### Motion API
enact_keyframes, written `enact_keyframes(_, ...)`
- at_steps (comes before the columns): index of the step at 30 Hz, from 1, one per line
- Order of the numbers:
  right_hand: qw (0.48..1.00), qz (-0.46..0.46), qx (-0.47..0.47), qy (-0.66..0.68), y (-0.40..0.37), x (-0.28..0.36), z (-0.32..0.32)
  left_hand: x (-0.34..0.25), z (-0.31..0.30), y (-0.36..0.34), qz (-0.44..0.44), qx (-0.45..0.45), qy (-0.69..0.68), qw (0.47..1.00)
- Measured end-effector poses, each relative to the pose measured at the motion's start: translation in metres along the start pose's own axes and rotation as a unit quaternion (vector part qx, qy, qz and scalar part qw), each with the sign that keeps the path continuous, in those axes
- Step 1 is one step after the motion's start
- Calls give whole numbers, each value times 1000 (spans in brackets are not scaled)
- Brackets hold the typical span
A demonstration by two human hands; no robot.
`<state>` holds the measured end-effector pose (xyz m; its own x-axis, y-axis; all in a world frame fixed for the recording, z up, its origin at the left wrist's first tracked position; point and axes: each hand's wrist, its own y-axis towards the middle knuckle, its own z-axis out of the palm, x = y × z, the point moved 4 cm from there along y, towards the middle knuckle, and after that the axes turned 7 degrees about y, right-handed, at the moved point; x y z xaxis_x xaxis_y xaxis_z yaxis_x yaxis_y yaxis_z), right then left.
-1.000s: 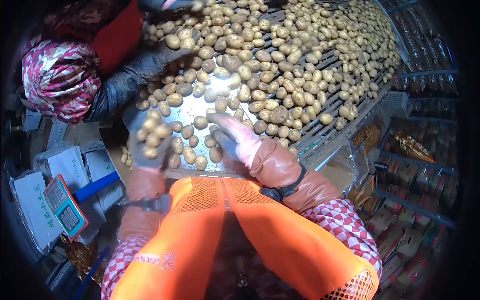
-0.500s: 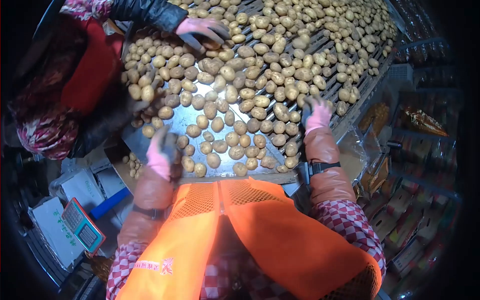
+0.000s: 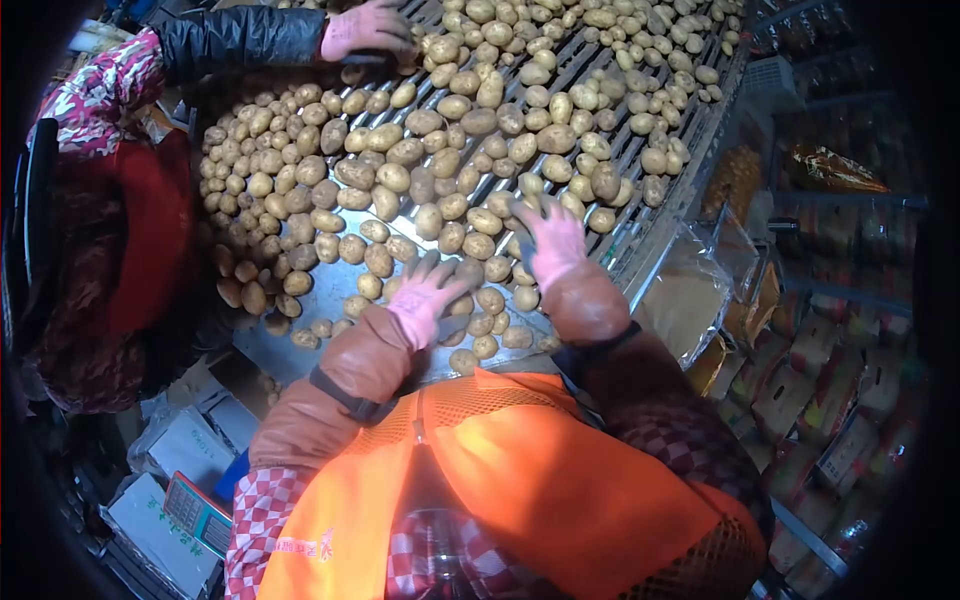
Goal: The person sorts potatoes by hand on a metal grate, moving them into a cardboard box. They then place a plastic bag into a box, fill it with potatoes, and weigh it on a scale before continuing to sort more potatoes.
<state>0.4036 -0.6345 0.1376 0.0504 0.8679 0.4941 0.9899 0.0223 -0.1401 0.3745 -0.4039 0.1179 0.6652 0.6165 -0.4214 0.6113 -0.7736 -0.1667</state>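
Both my hands wear pink gloves with grey fingers. My left hand (image 3: 428, 297) lies palm down over potatoes on the metal tray (image 3: 335, 283), its fingers spread and touching some of them. My right hand (image 3: 552, 240) reaches to the potatoes at the lower edge of the slatted rack (image 3: 640, 205), with its fingers apart and bent over a few. Loose potatoes (image 3: 378, 260) surround both hands. Neither hand is closed round a potato that I can see, though the undersides of the fingers are hidden.
Across the tray, a co-worker's gloved hand (image 3: 368, 32) rests by the potatoes at the upper left. A pile of smaller potatoes (image 3: 265, 160) lies at the left. White boxes (image 3: 190, 440) and a scale display (image 3: 197, 512) are lower left; packed cartons (image 3: 800, 400) stand at the right.
My left hand has moved right across the tray, and my right hand has moved left, so they are closer together. The view has shifted. The co-worker's hand now sits further up and left.
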Motion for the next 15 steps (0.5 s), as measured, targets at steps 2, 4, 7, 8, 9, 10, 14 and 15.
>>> enact_keyframes(2, 998, -37, -17, -52, -34, -16, -7, 4, -5, -2, 10, -95, -40, 995)
enact_keyframes(4, 994, -48, -31, -88, -50, -33, -14, 4, -20, 1, 2, -173, -72, 982)
enact_keyframes(7, 985, -73, -113, -107, -58, -54, -17, 6, -37, 11, 6, -228, -46, 972)
enact_keyframes(8, 981, -74, -167, -61, -56, -53, -25, 8, -41, 17, 4, -223, -41, 974)
enact_keyframes(9, 973, -74, -220, -14, -54, -53, -33, 11, -44, 24, 3, -223, -42, 974)
enact_keyframes(10, 968, -91, -229, 51, -40, -43, -44, 11, -49, 32, -5, -214, -2, 977)
enact_keyframes(14, 970, 73, -103, 206, 14, -29, -41, 29, -50, 48, 1, -150, 61, 987)
enact_keyframes(15, 973, 112, -65, 191, 27, -22, -36, 37, -46, 47, 12, -128, 69, 989)
